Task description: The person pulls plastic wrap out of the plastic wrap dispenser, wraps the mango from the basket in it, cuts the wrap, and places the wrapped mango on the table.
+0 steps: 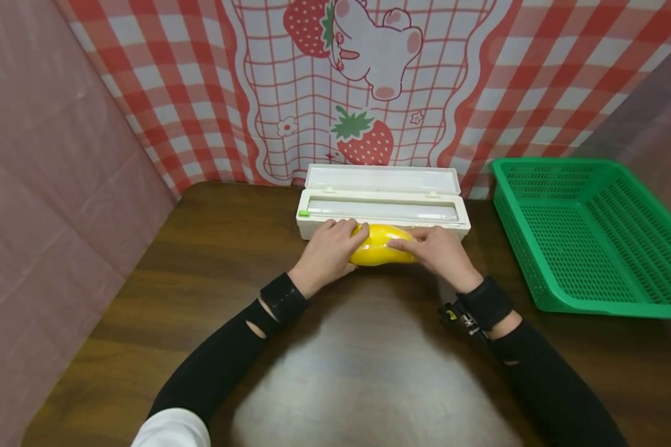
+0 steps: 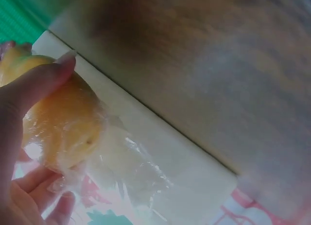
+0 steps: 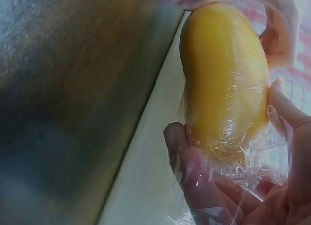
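A yellow mango wrapped in clear cling film is held between both hands in front of a white cling film dispenser. My left hand grips its left end, thumb on the near side in the left wrist view. At the other end, my right hand holds the mango with thumb and fingers, and crumpled film gathers over that palm in the right wrist view. The dispenser's lid stands raised, with a green slider at the left of its frame.
To the right sits a green plastic basket with slatted sides. The brown wooden table lies under everything. A red-checked cloth with strawberries hangs close behind the dispenser, and a pink cloth hangs at the left.
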Tool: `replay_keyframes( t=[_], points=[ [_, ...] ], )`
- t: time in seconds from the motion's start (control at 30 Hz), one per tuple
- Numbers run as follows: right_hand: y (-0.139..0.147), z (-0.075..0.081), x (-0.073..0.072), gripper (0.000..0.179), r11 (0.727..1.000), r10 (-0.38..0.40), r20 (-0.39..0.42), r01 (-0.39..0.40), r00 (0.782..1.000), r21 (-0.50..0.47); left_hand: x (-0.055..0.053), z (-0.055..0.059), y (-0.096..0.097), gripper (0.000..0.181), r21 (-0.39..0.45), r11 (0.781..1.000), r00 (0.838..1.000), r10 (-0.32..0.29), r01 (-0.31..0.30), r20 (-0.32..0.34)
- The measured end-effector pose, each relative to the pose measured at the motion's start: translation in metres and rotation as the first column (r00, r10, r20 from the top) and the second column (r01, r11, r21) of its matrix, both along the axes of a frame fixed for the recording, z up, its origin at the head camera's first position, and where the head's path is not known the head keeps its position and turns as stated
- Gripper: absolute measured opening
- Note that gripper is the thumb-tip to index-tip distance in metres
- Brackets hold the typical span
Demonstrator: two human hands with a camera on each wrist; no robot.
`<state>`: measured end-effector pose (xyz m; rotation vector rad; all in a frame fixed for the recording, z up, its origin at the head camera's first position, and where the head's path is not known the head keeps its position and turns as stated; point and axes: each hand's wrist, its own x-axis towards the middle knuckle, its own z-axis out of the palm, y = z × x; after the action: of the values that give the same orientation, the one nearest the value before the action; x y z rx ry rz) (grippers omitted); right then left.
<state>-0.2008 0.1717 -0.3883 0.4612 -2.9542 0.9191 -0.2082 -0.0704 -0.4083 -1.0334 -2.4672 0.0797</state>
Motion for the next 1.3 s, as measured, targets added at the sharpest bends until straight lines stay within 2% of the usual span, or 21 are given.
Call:
replay_keyframes(
  t=[0.1, 0.17, 0.27, 0.4, 0.63, 0.7, 0.9, 1.03, 1.13, 1.3],
  points=[
    [-0.003, 0.001, 0.003, 0.060, 0.999, 0.022, -0.075, -0.020, 0.997, 0.025, 0.001, -0.001, 0.002, 0.064, -0.026, 1.000, 1.000, 0.015, -0.016, -0.019],
    [-0.003, 0.001, 0.003, 0.059, 0.999, 0.033, -0.098, -0.031, 0.995, 0.018, 0.001, -0.002, 0.004, 0.063, -0.043, 0.999, 0.999, 0.026, -0.027, -0.019],
    [0.000, -0.001, 0.002, 0.053, 0.999, 0.034, -0.057, -0.036, 0.998, -0.027, -0.001, -0.003, 0.005, 0.062, -0.049, 0.998, 0.999, 0.031, -0.031, -0.010],
    [0.002, -0.006, 0.002, 0.058, 0.998, 0.004, 0.018, -0.002, 1.000, -0.067, -0.001, -0.004, 0.004, 0.063, -0.049, 0.999, 1.000, 0.021, -0.021, -0.014],
    [-0.002, -0.010, 0.006, 0.070, 0.998, -0.043, -0.005, 0.043, 0.999, -0.049, -0.002, -0.005, 0.004, 0.059, -0.056, 0.998, 0.999, 0.013, -0.016, -0.042],
    [-0.002, -0.010, 0.008, 0.071, 0.998, -0.052, -0.018, 0.051, 0.998, -0.037, -0.002, -0.006, 0.004, 0.059, -0.060, 0.998, 0.999, 0.013, -0.015, -0.043],
    [0.000, -0.012, 0.009, 0.069, 0.996, -0.012, -0.132, 0.024, 0.991, 0.089, -0.001, -0.005, 0.004, 0.054, -0.090, 0.996, 0.999, -0.005, 0.002, -0.040],
    [0.002, -0.015, 0.006, 0.066, 0.997, 0.018, -0.144, -0.008, 0.989, 0.072, -0.002, -0.004, 0.004, 0.058, -0.088, 0.996, 1.000, -0.023, 0.022, -0.016],
    [0.003, -0.018, 0.006, 0.069, 0.999, 0.006, -0.147, 0.001, 0.989, 0.050, -0.001, -0.002, 0.004, 0.061, -0.058, 0.998, 0.999, -0.028, 0.029, 0.016],
    [0.006, -0.020, 0.003, 0.059, 0.999, -0.016, -0.169, 0.024, 0.986, 0.046, 0.000, 0.002, 0.003, 0.068, -0.001, 1.000, 0.996, -0.018, 0.018, 0.082]
  ],
)
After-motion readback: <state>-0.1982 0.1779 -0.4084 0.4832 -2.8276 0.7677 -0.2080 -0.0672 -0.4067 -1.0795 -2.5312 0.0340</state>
